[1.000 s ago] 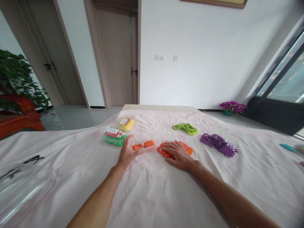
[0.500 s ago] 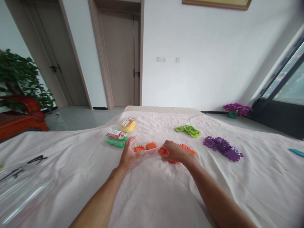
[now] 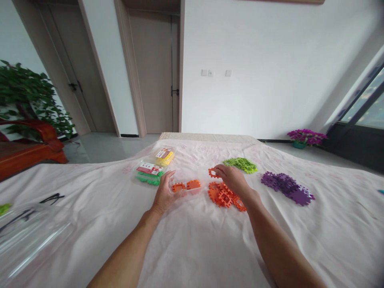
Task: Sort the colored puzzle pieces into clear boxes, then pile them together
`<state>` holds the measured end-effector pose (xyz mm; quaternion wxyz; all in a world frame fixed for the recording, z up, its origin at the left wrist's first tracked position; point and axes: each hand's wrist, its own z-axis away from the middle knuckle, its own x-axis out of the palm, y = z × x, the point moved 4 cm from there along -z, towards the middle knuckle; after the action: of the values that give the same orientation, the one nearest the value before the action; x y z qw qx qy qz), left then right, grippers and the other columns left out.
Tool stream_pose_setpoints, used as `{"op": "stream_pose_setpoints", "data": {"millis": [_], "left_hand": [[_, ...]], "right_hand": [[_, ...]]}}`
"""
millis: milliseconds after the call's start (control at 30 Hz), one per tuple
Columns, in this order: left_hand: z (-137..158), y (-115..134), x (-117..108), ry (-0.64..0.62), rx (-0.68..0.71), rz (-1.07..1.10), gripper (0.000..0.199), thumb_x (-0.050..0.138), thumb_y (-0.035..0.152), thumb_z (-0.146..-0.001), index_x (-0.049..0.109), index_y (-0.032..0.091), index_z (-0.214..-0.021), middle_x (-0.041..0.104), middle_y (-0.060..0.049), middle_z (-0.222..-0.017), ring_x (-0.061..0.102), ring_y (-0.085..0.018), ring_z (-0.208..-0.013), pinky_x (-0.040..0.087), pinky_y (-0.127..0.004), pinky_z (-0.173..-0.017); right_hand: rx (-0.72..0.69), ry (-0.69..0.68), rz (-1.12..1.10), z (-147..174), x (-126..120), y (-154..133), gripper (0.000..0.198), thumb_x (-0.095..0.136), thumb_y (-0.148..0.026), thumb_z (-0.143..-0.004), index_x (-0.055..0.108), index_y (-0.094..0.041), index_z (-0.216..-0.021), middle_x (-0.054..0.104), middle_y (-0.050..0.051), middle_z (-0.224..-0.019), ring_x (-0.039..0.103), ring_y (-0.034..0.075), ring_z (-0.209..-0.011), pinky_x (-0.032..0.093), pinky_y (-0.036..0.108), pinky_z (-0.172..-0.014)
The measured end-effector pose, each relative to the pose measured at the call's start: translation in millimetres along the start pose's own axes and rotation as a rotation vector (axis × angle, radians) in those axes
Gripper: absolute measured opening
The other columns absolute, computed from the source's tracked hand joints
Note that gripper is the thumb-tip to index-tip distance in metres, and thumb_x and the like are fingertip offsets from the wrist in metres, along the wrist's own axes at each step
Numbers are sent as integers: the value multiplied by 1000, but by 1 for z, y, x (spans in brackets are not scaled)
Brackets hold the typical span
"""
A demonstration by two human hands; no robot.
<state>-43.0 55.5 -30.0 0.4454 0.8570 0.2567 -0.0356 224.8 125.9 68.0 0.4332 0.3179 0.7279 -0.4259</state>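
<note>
The right hand [image 3: 233, 179] pinched an orange piece [image 3: 210, 173], its uncovered edge pointing left toward the clear tray [image 3: 193, 191], its right edge hidden by fingers. The tray's long axis ran left to right (two orange tiles [image 3: 193, 184] lay inside), and the left hand [image 3: 163, 197] gripped its left end. The orange pile [image 3: 215, 193] lay just right of it, the green-filled box [image 3: 148, 177] near the left fingertips, the purple pile [image 3: 285, 187] farther right.

Soft, fairly bright light, warpy edges
White wall [image 3: 255, 44] looks pale, glare streaks the clear plastic [image 3: 39, 249] at lower left, far-left door [image 3: 70, 60] leans with lens stretch, upper-right corner goes dark.
</note>
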Motion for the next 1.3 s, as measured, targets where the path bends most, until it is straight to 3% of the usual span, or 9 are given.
{"op": "stream_pose_setpoints", "data": {"millis": [133,300,567,767,900,1167,1300], "left_hand": [[0,2,1,-34,9,-19,78,80,43,-69,44,25,-136,43,-11,-140,42,-29,-133,43,-45,-107],[-1,0,1,-38,32,-84,77,79,39,-70,43,24,-137,44,-12,-139,41,-29,-134,37,-50,-112],[-1,3,2,-38,14,-69,78,80,41,-69,43,24,-136,44,-11,-137,44,-28,-132,37,-49,-112],[-2,4,3,-41,12,13,76,79,39,-70,43,25,-135,42,-10,-138,45,-27,-131,45,-46,-107],[-2,6,3,-45,20,15,76,79,38,-70,43,25,-135,42,-11,-137,45,-28,-130,46,-48,-106],[-2,6,4,-26,30,16,75,80,38,-69,44,27,-134,42,-9,-138,46,-27,-129,47,-46,-105],[-2,5,4,-37,21,24,76,80,39,-69,43,26,-134,42,-10,-138,45,-27,-130,46,-46,-106]], "right_hand": [[3,111,-282,-1,8,-16,27,48,-36,-92,67,-23,-105,73,2,-83,67,17,-77,44,24,-70],[-99,19,-468,-3,46,-50,28,54,-29,-88,65,-23,-113,73,1,-84,68,15,-74,48,23,-70],[1,-151,-306,-26,83,-82,41,57,-20,-82,62,-20,-123,74,2,-83,68,15,-77,48,23,-71],[8,-303,-77,-29,84,-91,30,61,-30,-79,72,-26,-107,74,3,-95,67,18,-83,44,24,-68],[6,-293,-16,-33,82,-88,23,61,-30,-79,74,-23,-97,74,5,-94,66,19,-85,42,24,-68],[-59,-367,34,-31,91,-92,23,64,-34,-78,74,-23,-96,74,6,-92,67,20,-84,41,24,-65],[-46,-285,39,-27,81,-89,22,57,-29,-83,74,-24,-97,74,5,-94,67,20,-87,42,25,-69]]}}
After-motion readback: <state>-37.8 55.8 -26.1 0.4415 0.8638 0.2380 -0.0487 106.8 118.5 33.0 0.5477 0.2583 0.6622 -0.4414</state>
